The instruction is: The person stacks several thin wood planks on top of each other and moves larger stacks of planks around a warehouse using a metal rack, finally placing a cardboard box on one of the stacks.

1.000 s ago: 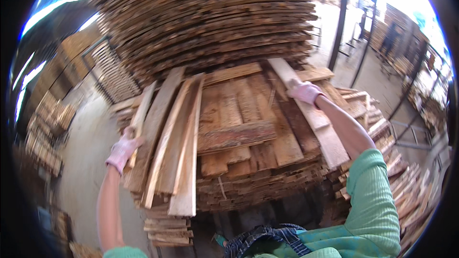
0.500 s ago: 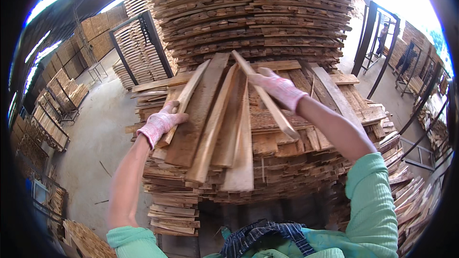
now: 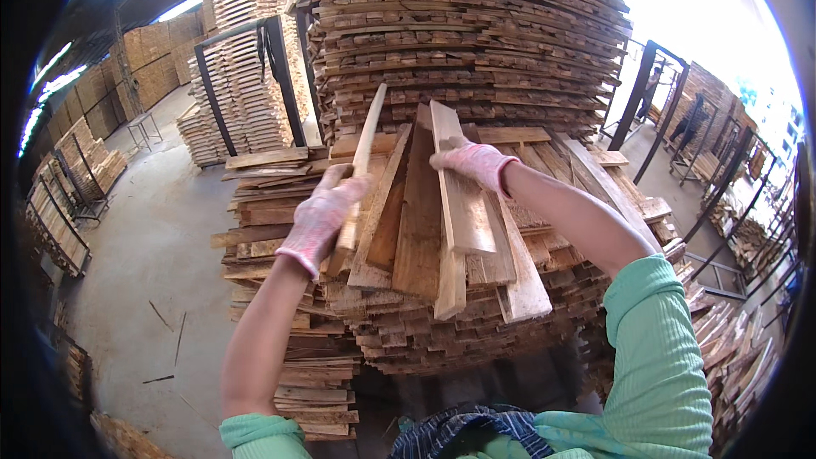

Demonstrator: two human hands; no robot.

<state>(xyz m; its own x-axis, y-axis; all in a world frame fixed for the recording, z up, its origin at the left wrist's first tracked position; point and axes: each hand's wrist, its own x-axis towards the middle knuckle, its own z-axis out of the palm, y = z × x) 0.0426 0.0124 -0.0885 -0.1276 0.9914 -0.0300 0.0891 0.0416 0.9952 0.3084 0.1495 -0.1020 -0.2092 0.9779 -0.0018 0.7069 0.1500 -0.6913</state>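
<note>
My left hand (image 3: 327, 214), in a pinkish-white glove, is closed on a narrow wooden board (image 3: 365, 153) held up on its edge, its far end raised. My right hand (image 3: 478, 163), gloved alike, grips a pale wooden board (image 3: 466, 217) from its right side, fingers over the upper part. Between the hands several loose boards, among them a brown board (image 3: 418, 229), fan out toward me. They lie on a wide stack of boards (image 3: 399, 336), their near ends jutting past its front edge. Both palms are hidden.
Behind the loose boards rises a tall stack of layered boards (image 3: 467, 42). Dark metal frames stand at the left (image 3: 280, 68) and right (image 3: 633, 93). More board stacks line the hall. Thin wood strips lie on the concrete floor (image 3: 161, 246). Two people are far off at right.
My left hand has moved right with a narrow board, now steeper and lifted. My right hand has shifted slightly; the board under it now lies flatter, over the fan. The loose boards have shifted right.
</note>
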